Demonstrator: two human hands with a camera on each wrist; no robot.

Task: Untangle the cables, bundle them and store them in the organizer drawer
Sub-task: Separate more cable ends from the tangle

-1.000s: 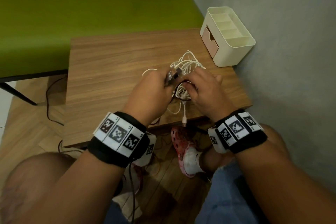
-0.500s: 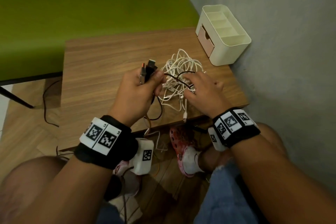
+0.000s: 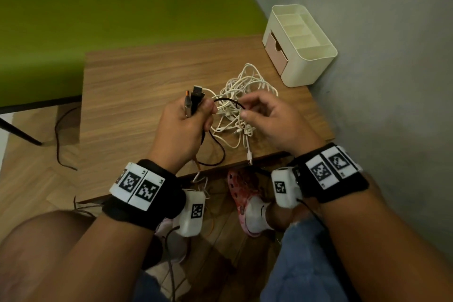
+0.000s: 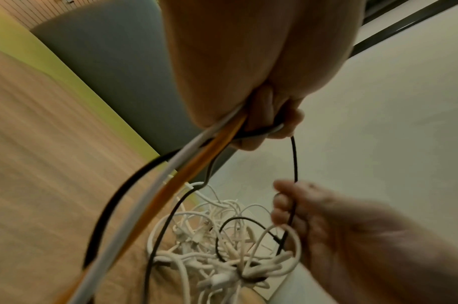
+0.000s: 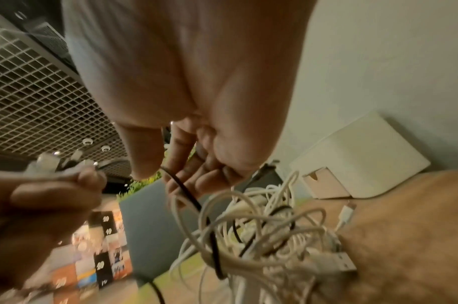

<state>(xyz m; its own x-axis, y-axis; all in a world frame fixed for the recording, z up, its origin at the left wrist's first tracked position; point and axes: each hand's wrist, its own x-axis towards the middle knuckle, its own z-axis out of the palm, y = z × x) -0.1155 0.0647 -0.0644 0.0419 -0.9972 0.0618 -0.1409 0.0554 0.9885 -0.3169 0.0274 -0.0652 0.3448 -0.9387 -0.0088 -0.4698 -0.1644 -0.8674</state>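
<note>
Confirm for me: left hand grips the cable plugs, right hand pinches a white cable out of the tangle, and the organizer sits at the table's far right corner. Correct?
Not quite. The right hand pinches a thin black cable, not a white one; the left wrist view shows it plainly. The rest stands: the left hand grips the plugs, the white tangle lies on the table, and the organizer sits at its far right corner.

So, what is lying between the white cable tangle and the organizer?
Only bare table. In the head view, a strip of wood separates the white cable tangle from the organizer; they do not touch.
</note>
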